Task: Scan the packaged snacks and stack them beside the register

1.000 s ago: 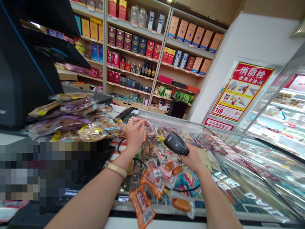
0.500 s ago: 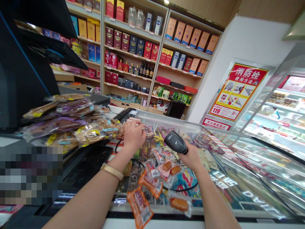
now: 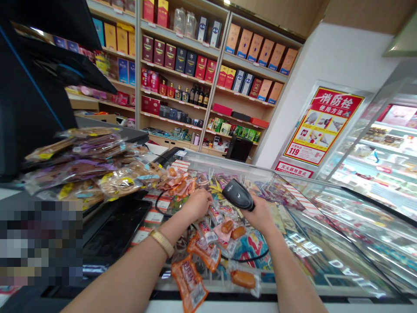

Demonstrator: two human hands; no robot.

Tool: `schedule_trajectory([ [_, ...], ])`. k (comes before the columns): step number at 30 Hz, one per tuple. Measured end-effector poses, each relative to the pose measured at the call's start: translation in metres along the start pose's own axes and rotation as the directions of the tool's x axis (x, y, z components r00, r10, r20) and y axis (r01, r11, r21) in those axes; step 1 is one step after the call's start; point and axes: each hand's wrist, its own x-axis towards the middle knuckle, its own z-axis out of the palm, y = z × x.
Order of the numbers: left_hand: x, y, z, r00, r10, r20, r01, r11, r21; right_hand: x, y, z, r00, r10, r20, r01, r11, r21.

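My right hand [image 3: 259,213] is wrapped round a black barcode scanner [image 3: 239,194], held above the glass counter. My left hand [image 3: 198,204] has its fingers curled at the upper edge of a loose group of sausage packets [image 3: 215,213]; what its fingertips hold, if anything, is hidden. Nearer the counter's front edge lie orange packets [image 3: 190,280] and a clear-wrapped sausage [image 3: 243,278]. Beyond my left hand is a second pile of sausage packets [image 3: 177,180]. The scanner's black cable [image 3: 249,260] curves beneath the nearer packets.
Bagged flat brown snacks [image 3: 94,165] are heaped at the left, below a dark monitor [image 3: 29,100]. A black phone-like slab [image 3: 120,226] lies in front of them. The glass counter [image 3: 325,261] extends right. Shelves [image 3: 182,74] with boxes stand behind.
My left hand has moved right and nearer, from the far pile to the packets by the scanner, uncovering the far pile. My right hand and the scanner have barely moved.
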Motion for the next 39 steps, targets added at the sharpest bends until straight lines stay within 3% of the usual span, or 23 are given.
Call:
schedule_trajectory([
  [3,0.001,-0.001,-0.004,0.998,-0.038,-0.059,0.034,0.997,-0.064,0.0,0.0,-0.001,1.0,0.003,0.001,-0.003,1.0,0.016],
  [5,0.003,-0.002,-0.009,0.983,-0.092,-0.16,0.069,0.987,-0.145,0.0,0.0,-0.001,1.0,0.005,-0.004,-0.005,1.0,0.019],
  [9,0.007,-0.008,-0.017,0.878,-0.263,-0.399,0.111,0.924,-0.365,-0.001,-0.001,-0.002,1.0,-0.014,-0.01,0.014,1.0,0.003],
  [12,0.011,-0.014,-0.017,0.805,-0.383,-0.454,0.097,0.839,-0.536,-0.001,-0.004,-0.003,0.999,-0.048,0.004,0.048,0.999,-0.005],
  [15,0.013,-0.015,-0.017,0.772,-0.403,-0.492,0.053,0.812,-0.582,-0.001,-0.009,-0.002,0.996,-0.064,0.054,0.066,0.997,-0.035],
  [22,0.011,-0.011,-0.018,0.796,-0.382,-0.47,0.024,0.795,-0.606,-0.001,-0.016,-0.002,0.991,-0.041,0.125,0.049,0.996,-0.068],
  [28,0.009,-0.008,-0.023,0.793,-0.383,-0.474,0.036,0.806,-0.591,-0.001,-0.013,-0.001,0.995,-0.048,0.093,0.051,0.998,-0.036],
  [30,0.009,-0.012,-0.031,0.746,-0.396,-0.535,0.04,0.829,-0.558,-0.001,-0.011,-0.001,0.997,-0.038,0.074,0.04,0.999,-0.028],
  [34,0.008,-0.028,-0.053,0.584,-0.474,-0.659,0.111,0.851,-0.514,-0.002,-0.006,0.0,0.999,-0.025,0.047,0.025,1.0,-0.009],
  [36,0.006,-0.036,-0.062,0.525,-0.469,-0.71,0.174,0.876,-0.45,-0.002,-0.005,0.0,0.999,-0.036,0.038,0.036,0.999,0.001],
  [37,0.004,-0.039,-0.065,0.514,-0.454,-0.728,0.208,0.889,-0.407,-0.002,-0.005,0.0,0.998,-0.043,0.036,0.043,0.999,0.007],
  [39,0.001,-0.041,-0.067,0.532,-0.419,-0.736,0.277,0.907,-0.316,-0.002,-0.004,-0.001,0.998,-0.052,0.036,0.051,0.998,0.022],
])
